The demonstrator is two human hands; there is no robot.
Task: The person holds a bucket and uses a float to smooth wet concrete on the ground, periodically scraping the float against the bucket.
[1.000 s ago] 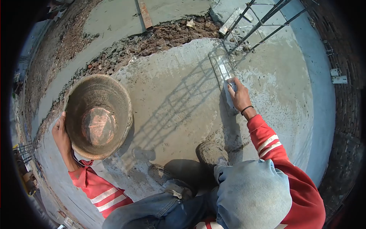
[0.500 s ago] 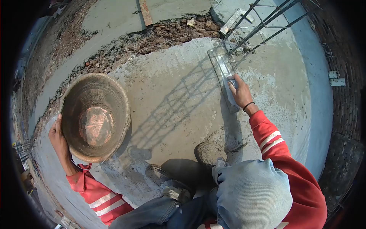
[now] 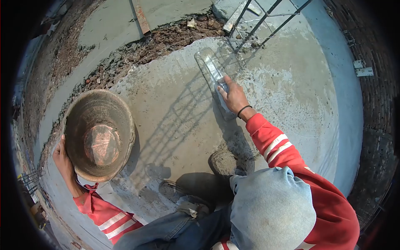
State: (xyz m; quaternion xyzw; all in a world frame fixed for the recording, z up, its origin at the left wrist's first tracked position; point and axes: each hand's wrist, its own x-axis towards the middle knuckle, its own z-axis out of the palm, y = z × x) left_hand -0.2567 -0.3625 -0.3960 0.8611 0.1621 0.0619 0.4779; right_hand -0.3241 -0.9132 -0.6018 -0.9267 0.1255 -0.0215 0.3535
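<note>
My left hand (image 3: 63,161) grips the rim of a round, cement-stained bowl (image 3: 121,125), tilted so its inside faces me. A pale, coppery patch shows on the bowl's bottom, and I see no mortar heaped in it. My right hand (image 3: 234,96) is closed around the handle of a long plastering trowel (image 3: 208,66). The trowel's blade lies flat on or just over the wet, grey-brown cement surface (image 3: 175,104). Part of the handle is hidden by my fingers.
Steel rebar (image 3: 254,27) rises at the upper right, beside a metal-looking strip (image 3: 237,16). Broken earth and rubble (image 3: 166,41) run along the far edge. A rusty bar (image 3: 140,17) lies beyond it. My muddy shoe (image 3: 223,162) stands on the cement; a brick wall (image 3: 377,96) is at right.
My right hand and the trowel have moved left across the cement, away from the rebar. The bowl in my left hand sits slightly lower and further left in view.
</note>
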